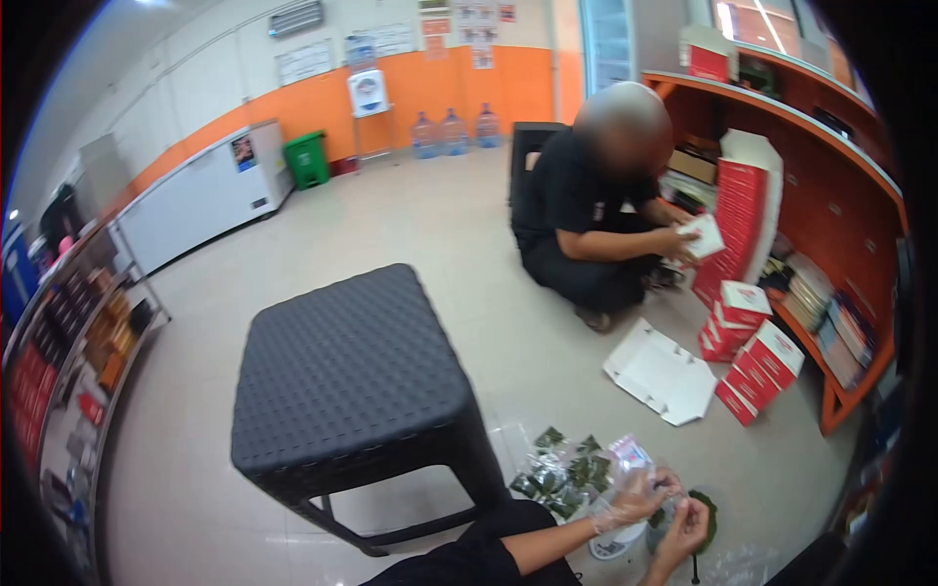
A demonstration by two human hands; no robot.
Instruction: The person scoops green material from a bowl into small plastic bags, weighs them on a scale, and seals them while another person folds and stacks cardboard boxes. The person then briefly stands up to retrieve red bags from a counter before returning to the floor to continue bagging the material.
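My left hand (630, 500), in a clear plastic glove, is closed at the lower right, its fingertips pinching what looks like thin clear plastic. Close beside it, my right hand (687, 529) is also closed, with fingers pinched on the same plastic; the exact shape is too small to tell. Below the left wrist stands a white round device (614, 547) like a scale, partly covered. Behind my right hand shows a round green thing (707, 513). Dark green folded pieces (562, 479) in clear plastic lie on the floor, next to a pink-and-white packet (628, 453).
A black woven-pattern stool (347, 366) stands left of my arms. Across from me a person (596, 215) sits low, holding a white box (703, 236). Red-and-white boxes (760, 371) and a flattened carton (661, 371) rest before an orange shelf (831, 146). A chest freezer (195, 200) stands far left.
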